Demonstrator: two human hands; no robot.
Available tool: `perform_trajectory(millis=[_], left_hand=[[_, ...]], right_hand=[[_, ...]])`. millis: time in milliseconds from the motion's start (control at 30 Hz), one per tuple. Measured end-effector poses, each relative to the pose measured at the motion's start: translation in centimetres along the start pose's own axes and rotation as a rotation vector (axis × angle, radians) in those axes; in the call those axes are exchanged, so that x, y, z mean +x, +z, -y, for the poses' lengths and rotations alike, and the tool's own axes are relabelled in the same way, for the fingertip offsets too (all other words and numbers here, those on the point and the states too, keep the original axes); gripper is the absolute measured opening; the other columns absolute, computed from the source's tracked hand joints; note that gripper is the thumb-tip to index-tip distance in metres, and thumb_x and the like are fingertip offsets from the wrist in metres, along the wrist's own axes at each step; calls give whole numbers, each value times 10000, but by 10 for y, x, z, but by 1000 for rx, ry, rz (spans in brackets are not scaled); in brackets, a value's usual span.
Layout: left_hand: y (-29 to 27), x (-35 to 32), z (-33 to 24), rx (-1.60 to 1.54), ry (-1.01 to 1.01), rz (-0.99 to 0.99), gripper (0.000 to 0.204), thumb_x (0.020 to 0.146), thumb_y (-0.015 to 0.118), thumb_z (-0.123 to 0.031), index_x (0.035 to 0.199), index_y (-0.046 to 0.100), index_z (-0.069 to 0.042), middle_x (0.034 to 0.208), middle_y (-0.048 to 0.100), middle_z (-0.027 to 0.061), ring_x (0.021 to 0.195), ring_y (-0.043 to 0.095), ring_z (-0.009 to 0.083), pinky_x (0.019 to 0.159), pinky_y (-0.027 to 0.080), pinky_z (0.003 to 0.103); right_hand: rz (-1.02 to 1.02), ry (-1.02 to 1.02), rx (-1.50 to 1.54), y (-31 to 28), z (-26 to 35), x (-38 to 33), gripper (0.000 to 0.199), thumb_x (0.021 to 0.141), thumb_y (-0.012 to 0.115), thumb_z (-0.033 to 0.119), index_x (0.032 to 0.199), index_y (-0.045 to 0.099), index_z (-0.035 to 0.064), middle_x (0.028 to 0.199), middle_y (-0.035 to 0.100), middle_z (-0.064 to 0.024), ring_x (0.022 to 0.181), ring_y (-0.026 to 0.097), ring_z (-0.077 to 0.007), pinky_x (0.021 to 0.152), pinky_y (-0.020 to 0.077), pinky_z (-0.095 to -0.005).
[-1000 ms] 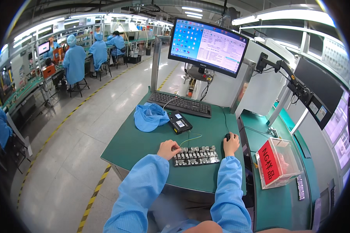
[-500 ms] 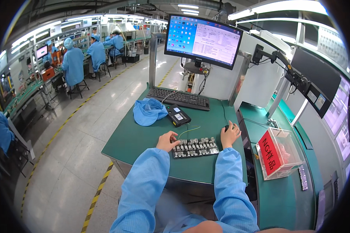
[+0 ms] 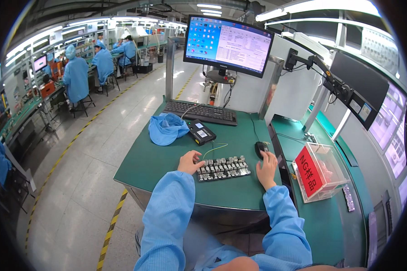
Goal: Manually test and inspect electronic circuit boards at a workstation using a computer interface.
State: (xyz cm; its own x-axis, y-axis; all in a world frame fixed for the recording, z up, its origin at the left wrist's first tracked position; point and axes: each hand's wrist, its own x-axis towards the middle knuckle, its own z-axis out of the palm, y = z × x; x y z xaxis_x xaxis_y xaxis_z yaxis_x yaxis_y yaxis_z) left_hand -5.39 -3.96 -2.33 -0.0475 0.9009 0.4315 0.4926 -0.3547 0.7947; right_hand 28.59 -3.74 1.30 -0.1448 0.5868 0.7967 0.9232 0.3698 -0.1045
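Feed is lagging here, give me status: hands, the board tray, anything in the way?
Left hand on the tray of small boards, left end. Right hand on black mouse. Blue cap and black scanner box behind, apart.

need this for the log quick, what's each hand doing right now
Left hand: fingers curled, resting at the left end of the panel of small circuit boards.
Right hand: open, fingertips on the black mouse.

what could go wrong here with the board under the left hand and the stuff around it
1. The left hand rests bare on the grey panel of small circuit boards; skin contact might contaminate or static-damage the parts.
2. The thin green wire curls right beside that hand and could snag if the panel is moved.
3. The right hand sits on the black computer mouse near the table edge, where a sweep could knock it off.
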Motion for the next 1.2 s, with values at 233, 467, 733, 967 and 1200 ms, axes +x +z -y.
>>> perform_trajectory(millis=[233, 467, 733, 967, 1200], left_hand=[[3, 2, 9, 27, 29, -30, 324, 685, 766, -235, 917, 610, -73, 800, 595, 66, 739, 601, 204, 702, 482, 337], [4, 2, 12, 38, 73, -62, 310, 669, 766, -225, 898, 612, -82, 798, 601, 70, 737, 606, 222, 679, 484, 351], [12, 2, 4, -13, 66, -43, 325, 678, 772, -232, 893, 603, -55, 815, 602, 90, 768, 609, 240, 702, 488, 365], [5, -1, 9, 12, 57, -25, 312, 703, 753, -253, 891, 581, -73, 819, 587, 68, 791, 588, 233, 727, 451, 379], [5, 2, 5, 40, 42, 14, 315, 716, 739, -267, 914, 572, -87, 838, 575, 48, 835, 570, 227, 768, 423, 376]], right_hand=[[93, 4, -260, -177, -12, -80, 430, 703, 561, 44, 1132, 541, 65, 1154, 490, -171, 1129, 441, -360, 982, 346, -453], [7, 875, -1259, -368, -71, -250, 548, 725, 614, 157, 1237, 459, 39, 1193, 485, -207, 1107, 476, -367, 934, 405, -456], [36, 976, -1303, -360, -35, -310, 467, 806, 592, 196, 1251, 484, 106, 1163, 529, -110, 1027, 545, -278, 863, 457, -378], [-76, 499, -466, -185, 6, -175, 445, 765, 549, 48, 1207, 503, 48, 1180, 497, -167, 1124, 450, -352, 949, 359, -447], [150, 330, -84, -67, 37, -67, 398, 749, 575, 36, 1142, 513, 25, 1080, 523, -163, 1024, 502, -352, 875, 398, -431]])
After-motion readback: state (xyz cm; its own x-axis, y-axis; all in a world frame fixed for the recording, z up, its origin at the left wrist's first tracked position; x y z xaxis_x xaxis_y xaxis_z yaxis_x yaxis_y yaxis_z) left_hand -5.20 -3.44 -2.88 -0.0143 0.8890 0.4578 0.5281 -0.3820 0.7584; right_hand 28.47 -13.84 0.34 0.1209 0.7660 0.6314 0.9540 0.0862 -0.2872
